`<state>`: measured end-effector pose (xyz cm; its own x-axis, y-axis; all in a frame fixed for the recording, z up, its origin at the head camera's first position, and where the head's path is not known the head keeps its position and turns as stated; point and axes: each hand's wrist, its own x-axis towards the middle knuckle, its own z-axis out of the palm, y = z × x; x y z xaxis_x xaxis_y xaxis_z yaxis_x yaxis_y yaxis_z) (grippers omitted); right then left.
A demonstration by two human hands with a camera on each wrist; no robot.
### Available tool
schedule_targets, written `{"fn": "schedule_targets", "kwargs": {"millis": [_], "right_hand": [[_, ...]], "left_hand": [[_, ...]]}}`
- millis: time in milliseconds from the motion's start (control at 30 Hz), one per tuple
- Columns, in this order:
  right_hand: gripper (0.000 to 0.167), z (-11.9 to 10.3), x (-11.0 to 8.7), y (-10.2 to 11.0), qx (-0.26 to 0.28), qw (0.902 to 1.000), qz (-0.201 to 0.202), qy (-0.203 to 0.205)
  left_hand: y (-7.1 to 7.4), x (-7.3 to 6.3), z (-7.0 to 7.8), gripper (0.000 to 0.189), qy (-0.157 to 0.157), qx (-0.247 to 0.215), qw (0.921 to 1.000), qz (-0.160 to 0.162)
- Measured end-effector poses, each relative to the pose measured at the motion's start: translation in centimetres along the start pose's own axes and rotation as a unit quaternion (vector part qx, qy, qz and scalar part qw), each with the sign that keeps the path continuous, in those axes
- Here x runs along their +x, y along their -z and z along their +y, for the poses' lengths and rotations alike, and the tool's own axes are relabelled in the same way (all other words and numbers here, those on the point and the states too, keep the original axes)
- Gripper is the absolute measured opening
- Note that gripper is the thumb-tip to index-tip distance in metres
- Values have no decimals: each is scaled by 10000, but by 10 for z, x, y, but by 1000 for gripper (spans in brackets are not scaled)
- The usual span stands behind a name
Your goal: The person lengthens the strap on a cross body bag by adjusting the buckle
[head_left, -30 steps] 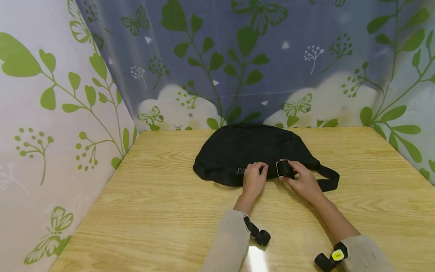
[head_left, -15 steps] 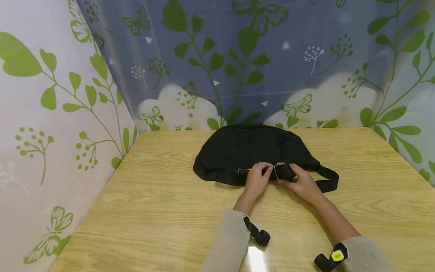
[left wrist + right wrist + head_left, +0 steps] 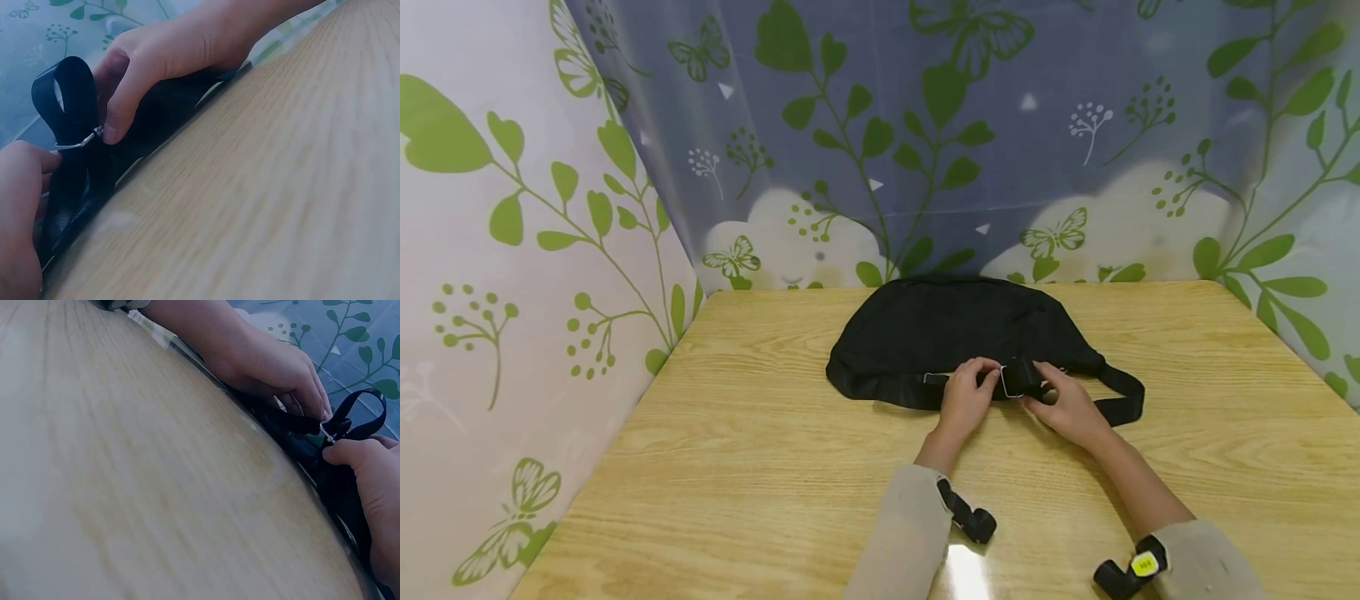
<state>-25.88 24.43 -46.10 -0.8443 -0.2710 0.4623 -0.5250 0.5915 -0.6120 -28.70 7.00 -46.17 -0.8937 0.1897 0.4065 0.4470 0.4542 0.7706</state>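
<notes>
A black sling bag (image 3: pixel 947 325) lies on the table, its webbing strap along the near side. My left hand (image 3: pixel 967 398) pinches the strap right beside a metal slider buckle (image 3: pixel 1004 383). From the other side my right hand (image 3: pixel 1071 410) holds the strap at that buckle, thumb and fingers apart around a raised strap loop (image 3: pixel 1021 375). In the left wrist view this loop (image 3: pixel 74 81) stands up above the buckle (image 3: pixel 78 144). The right thumb touches the buckle's edge there. In the right wrist view the left fingertips meet the buckle (image 3: pixel 325 431).
The wooden table (image 3: pixel 737 467) runs up to a printed curtain (image 3: pixel 820 125) behind the bag. A second metal fitting (image 3: pixel 934 378) sits on the strap left of my left hand. At the right, a strap end (image 3: pixel 1127 396) bends out over the wood.
My left hand has slid right along the strap up to the buckle. The buckle and the loop have shifted slightly left, and the strap bend at right has drawn in a little.
</notes>
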Motion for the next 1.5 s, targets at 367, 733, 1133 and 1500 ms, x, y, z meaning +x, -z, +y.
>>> {"fn": "schedule_targets", "kwargs": {"millis": [367,733,1133,1500], "right_hand": [[39,0,0,1,-137,9998,133,6],[42,0,-1,0,-132,9997,-17,-200],[30,0,0,1,-321,9983,128,-474],[23,0,-1,0,-509,9975,312,-383]], "left_hand": [[7,-4,6,47,-46,-396,9927,-1134],[3,-3,5,59,50,-66,9947,-1021],[5,-2,5,60,23,370,9917,-1231],[4,-3,4,59,-83,660,9893,-1301]]}}
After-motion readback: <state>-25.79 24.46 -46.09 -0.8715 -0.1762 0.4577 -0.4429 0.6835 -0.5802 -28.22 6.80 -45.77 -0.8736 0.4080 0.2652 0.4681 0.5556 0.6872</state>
